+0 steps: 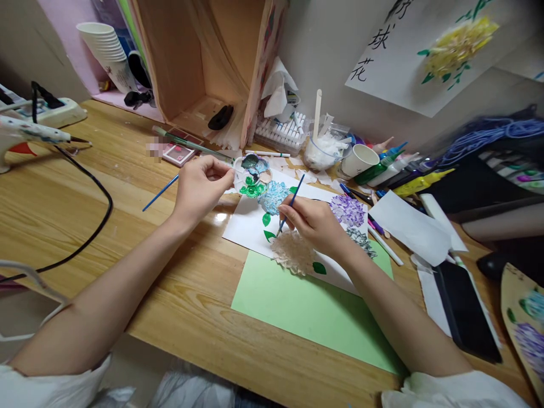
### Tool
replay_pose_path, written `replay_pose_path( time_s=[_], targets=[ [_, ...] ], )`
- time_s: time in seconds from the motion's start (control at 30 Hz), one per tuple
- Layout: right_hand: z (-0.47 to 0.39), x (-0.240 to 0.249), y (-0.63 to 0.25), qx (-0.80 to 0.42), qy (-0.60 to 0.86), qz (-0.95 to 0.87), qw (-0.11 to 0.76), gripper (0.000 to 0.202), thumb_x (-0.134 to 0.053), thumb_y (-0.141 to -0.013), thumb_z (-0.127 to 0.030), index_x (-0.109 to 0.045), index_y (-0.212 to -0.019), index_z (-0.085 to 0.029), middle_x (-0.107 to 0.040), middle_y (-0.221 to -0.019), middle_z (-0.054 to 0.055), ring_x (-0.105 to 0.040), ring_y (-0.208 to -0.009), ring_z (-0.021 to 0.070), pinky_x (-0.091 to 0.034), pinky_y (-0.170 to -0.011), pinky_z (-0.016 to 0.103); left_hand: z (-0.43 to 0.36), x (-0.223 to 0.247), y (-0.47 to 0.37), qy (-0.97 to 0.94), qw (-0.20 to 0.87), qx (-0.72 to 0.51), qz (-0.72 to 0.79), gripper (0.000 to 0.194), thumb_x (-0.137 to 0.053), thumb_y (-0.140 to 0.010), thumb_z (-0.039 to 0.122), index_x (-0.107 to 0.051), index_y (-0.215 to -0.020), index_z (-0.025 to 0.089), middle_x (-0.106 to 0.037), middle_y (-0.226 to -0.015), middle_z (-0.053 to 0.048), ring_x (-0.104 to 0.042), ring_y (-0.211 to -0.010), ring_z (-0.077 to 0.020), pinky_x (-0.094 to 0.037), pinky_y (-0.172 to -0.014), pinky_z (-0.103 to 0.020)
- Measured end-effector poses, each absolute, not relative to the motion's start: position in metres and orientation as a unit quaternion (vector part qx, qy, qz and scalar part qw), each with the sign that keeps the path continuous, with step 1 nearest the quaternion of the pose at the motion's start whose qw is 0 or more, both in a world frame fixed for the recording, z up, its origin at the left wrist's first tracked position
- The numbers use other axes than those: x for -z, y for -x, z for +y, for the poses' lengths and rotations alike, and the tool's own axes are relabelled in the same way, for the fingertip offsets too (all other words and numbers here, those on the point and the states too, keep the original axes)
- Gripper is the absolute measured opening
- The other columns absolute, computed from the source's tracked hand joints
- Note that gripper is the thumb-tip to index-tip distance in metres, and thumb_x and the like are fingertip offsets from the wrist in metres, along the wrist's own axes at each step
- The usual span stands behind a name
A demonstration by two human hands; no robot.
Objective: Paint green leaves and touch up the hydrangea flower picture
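My left hand (204,184) pinches the edge of a small paint palette (238,180), whose round wells hold green, black, pale blue and peach paint. In my right hand (312,221) is a thin blue paintbrush (298,190), its tip down by a green painted leaf (269,236) on a white sheet (240,226). Raised flowers cover the sheet: a light blue one (274,197), a beige one (293,253) beneath my right hand, a purple one (347,209) and a grey one (361,241). Under the white sheet lies light green paper (289,306).
Behind the sheet stand a tub of white material (325,153), a paper cup (359,161) and several paint tubes (385,164). A black phone (465,311) lies at right. On the left are a second blue brush (160,192), a black cable (108,209) and a glue gun (34,133).
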State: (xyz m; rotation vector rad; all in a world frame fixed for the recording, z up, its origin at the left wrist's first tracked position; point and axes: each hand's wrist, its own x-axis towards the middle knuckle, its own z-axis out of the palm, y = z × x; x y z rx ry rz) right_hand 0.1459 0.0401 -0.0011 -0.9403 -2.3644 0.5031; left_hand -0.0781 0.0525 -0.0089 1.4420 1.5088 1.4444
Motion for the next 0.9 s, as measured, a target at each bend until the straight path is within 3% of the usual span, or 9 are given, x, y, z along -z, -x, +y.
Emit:
replay_pose_path(
  time_s=[0.3,0.5,0.9],
  targets=[
    [0.0367,-0.0002,-0.1454,-0.264,0.386,-0.806,0.363,0.036,-0.040,-0.097,-0.041,-0.054,-0.071,-0.019,-0.058,-0.059,-0.003,-0.055,-0.049,0.0070,-0.043,-0.056,0.022,0.0519,0.0081,0.0779,-0.538,0.302,-0.542,0.570,0.008,-0.068,-0.069,0.021,-0.062,-0.064,0.019,-0.069,-0.067,-0.001,-0.066,-0.060,-0.0152,-0.057,-0.062,-0.029],
    [0.0367,0.0041,-0.1416,-0.257,0.392,-0.829,0.306,0.036,-0.042,-0.097,-0.041,-0.054,-0.070,-0.019,-0.058,-0.053,-0.003,-0.054,-0.048,0.0083,-0.043,-0.054,0.023,0.0520,0.0079,0.0779,-0.540,0.301,-0.539,0.572,0.008,-0.069,-0.069,0.022,-0.062,-0.064,0.020,-0.070,-0.067,-0.001,-0.066,-0.061,-0.0155,-0.056,-0.063,-0.029],
    [0.0362,0.0040,-0.1420,-0.220,0.373,-0.845,0.314,0.036,-0.039,-0.098,-0.041,-0.054,-0.074,-0.019,-0.058,-0.056,-0.003,-0.054,-0.051,0.0083,-0.042,-0.055,0.022,0.0526,0.0088,0.0779,-0.537,0.304,-0.538,0.574,0.008,-0.069,-0.070,0.022,-0.062,-0.066,0.020,-0.070,-0.070,-0.002,-0.066,-0.062,-0.0157,-0.057,-0.065,-0.030]
  ],
)
